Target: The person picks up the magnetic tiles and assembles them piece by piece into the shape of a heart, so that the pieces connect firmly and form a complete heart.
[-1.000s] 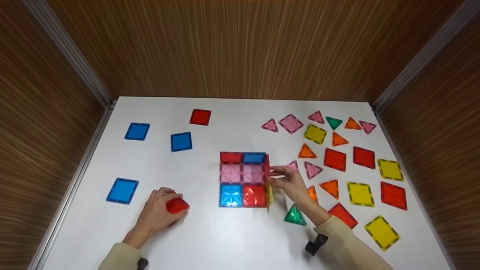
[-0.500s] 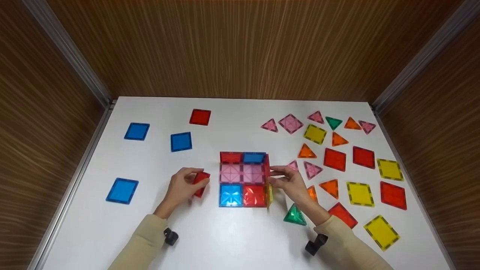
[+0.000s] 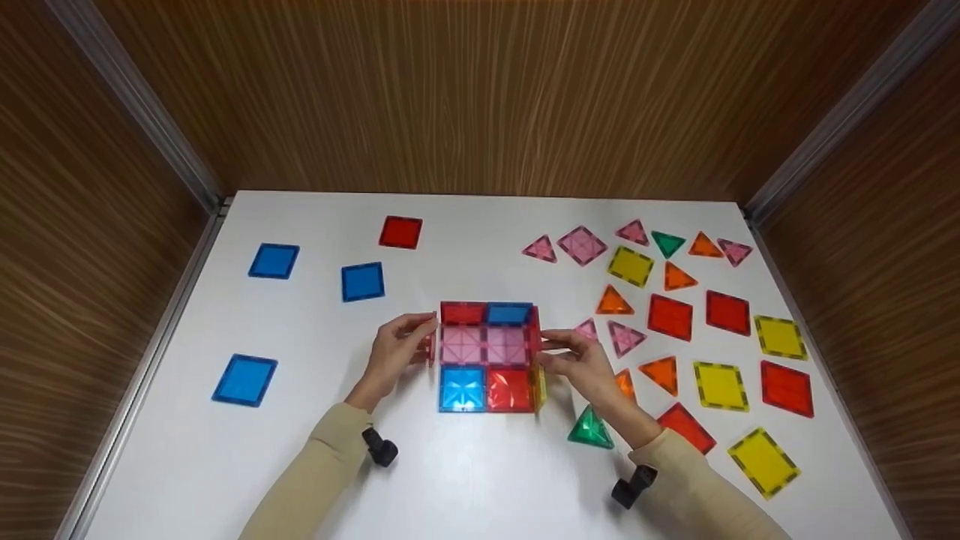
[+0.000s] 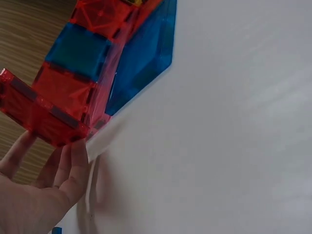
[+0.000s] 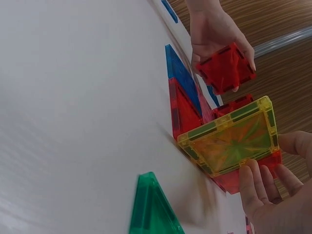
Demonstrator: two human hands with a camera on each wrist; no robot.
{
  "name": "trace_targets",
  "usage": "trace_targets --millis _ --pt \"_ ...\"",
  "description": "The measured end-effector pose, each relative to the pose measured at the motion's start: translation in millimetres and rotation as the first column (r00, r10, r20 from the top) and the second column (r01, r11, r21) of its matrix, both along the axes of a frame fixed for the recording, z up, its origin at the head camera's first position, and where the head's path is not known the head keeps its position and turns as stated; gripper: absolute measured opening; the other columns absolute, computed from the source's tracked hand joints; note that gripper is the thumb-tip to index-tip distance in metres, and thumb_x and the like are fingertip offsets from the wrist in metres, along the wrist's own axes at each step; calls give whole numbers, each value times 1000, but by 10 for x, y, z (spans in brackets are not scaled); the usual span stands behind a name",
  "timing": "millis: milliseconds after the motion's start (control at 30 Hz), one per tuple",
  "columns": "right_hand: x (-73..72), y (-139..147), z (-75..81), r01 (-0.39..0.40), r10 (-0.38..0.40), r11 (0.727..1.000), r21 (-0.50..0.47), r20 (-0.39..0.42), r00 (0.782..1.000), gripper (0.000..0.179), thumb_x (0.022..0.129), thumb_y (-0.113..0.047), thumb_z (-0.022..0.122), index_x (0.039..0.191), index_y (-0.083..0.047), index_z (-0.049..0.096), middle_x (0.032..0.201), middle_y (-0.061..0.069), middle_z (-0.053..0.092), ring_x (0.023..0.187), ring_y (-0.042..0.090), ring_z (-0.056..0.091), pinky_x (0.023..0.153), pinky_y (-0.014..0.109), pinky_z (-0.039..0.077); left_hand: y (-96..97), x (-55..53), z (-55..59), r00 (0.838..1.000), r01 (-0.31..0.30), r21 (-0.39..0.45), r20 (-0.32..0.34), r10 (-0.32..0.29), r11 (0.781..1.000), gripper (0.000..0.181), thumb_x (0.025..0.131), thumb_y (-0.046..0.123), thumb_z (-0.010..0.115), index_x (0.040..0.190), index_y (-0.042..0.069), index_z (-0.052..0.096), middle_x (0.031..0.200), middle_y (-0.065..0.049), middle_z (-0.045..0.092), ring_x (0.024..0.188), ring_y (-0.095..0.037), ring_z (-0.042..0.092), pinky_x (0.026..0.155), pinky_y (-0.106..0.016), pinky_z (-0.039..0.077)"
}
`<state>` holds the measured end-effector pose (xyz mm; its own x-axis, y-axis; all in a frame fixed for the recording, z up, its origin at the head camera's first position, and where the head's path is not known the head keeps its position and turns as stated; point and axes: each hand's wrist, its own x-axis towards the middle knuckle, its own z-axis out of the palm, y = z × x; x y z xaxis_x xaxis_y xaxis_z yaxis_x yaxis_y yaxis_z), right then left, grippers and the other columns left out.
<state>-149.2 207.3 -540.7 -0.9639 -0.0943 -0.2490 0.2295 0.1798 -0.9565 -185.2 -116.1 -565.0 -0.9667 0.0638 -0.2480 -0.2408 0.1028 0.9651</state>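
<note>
since half a second ago, the left hand [image 3: 394, 352] has shifted inward and forward with its red tile [image 5: 224, 70], up to the left flank of the tile structure [image 3: 462, 345], while the right hand [image 3: 577, 364] has stayed where it was. the white table [image 3: 480, 480] spreads under everything. near its middle is the structure: a floor of pink, blue and red squares, a rear wall of one upright red square [image 3: 462, 313] and one upright blue square [image 3: 508, 313], and a right wall of red with a yellow square [image 5: 234, 141] nearer the person. on that right side the other hand's fingers rest against the outside of the wall, fairly straight and not closed round anything. the left hand pinches the red tile, thumb on one side, fingers on the other. being square, the tile has no long axis; it stands on edge, its plane running front to back, just left of the rear-left pink floor square and in line with that edge. the left hand is the nearer one; the head view suggests a sliver of gap, though contact at the bottom cannot be told. smallest are the loose triangles, such as the green triangle [image 3: 591, 427] near the right forearm.
</note>
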Motion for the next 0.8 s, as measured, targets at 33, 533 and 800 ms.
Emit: trace_targets --millis 33,533,800 --pt "-1 0 0 -2 2 1000 0 0 1000 42 96 -6 75 137 -8 67 134 18 70 105 22 71 89 22 60 17 -5 -10 1000 3 22 10 -3 1000 40 101 42 70 132 16 71 125 -16 70 102 -27 72 90 -35 65" --pt "10 0 -29 -9 9 1000 -6 -20 1000 43 96 -6 75 138 -4 65 133 21 69 105 19 71 89 20 60 96 -66 -36 999 -20 -10 25 21 1000 44 103 44 67 131 11 72 124 -17 75 104 -26 76 92 -36 65" --pt "-55 20 -26 5 -5 1000 27 -8 1000 42 97 -6 71 138 -6 66 134 19 69 108 18 69 91 22 59 86 135 -25 1000 8 10 15 -8 1000 43 103 41 68 134 12 69 130 -17 73 108 -28 75 94 -37 64"
